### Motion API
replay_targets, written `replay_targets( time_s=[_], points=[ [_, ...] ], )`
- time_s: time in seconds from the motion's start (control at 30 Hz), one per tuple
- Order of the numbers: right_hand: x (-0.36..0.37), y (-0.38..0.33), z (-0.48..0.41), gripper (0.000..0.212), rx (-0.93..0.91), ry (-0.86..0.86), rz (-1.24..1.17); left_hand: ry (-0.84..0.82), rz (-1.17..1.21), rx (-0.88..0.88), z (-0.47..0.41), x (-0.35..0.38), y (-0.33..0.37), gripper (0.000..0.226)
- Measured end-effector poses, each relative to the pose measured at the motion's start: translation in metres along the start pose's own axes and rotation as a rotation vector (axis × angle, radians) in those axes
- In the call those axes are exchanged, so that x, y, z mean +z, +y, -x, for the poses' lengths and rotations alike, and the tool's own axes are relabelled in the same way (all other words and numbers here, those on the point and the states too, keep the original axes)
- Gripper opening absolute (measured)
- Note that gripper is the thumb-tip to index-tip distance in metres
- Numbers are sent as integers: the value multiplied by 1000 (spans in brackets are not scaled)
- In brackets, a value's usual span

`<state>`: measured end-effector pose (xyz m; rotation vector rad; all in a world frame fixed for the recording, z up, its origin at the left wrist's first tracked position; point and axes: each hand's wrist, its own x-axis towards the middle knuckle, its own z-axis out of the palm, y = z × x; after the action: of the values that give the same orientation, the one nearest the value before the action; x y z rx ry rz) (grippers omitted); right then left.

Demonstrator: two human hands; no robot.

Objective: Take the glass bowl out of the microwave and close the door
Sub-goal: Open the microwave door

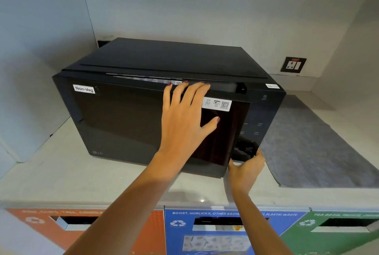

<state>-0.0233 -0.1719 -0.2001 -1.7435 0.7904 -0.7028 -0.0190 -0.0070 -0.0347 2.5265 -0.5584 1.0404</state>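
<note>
A black microwave (164, 58) with a "Non-Veg" label stands on the counter. Its dark glass door (123, 119) sits slightly ajar, with a thin gap showing along the top right edge. My left hand (182, 119) lies flat on the door, fingers spread, fingertips at its top edge. My right hand (246, 168) is at the lower right corner, thumb and fingers pinched around the round dial (245, 148) on the control panel. No glass bowl is visible; the inside of the microwave is hidden behind the door.
A grey mat (320, 148) lies on the pale counter (82, 174) to the microwave's right. A wall socket (293, 64) sits behind it. Below the counter's front edge are orange (151, 232), blue (215, 234) and green (338, 232) waste bin fronts. Walls close in the left and back.
</note>
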Motion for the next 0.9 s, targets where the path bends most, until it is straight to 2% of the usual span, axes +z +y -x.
replay_targets(
  time_s=[0.13, 0.2, 0.33, 0.4, 0.5, 0.67, 0.83, 0.9],
  points=[
    [-6, -7, 2, 79, -50, 4, 25, 0, 6, 2, 2, -5, 0, 62],
    [-16, -10, 5, 74, -105, 72, 76, 10, 20, -4, 5, -8, 1, 57],
    [-39, -24, 5, 44, -341, 208, 28, 38, 51, -29, 14, -16, 4, 50],
    [-50, -40, 2, 25, -427, 172, -58, 42, 69, -45, 22, -23, 7, 48],
    [-62, -72, -2, 15, -561, -16, -189, 41, 119, -61, 31, -33, 9, 45],
    [-63, -113, 13, 33, -768, -378, -140, 1, 157, -41, 51, -56, 7, 44],
    [-56, -137, 35, 38, -796, -777, -342, 11, 220, -46, 73, -86, 5, 42],
    [-52, -147, 42, 39, -836, -926, -329, 36, 281, -65, 81, -96, 6, 40]
  ],
)
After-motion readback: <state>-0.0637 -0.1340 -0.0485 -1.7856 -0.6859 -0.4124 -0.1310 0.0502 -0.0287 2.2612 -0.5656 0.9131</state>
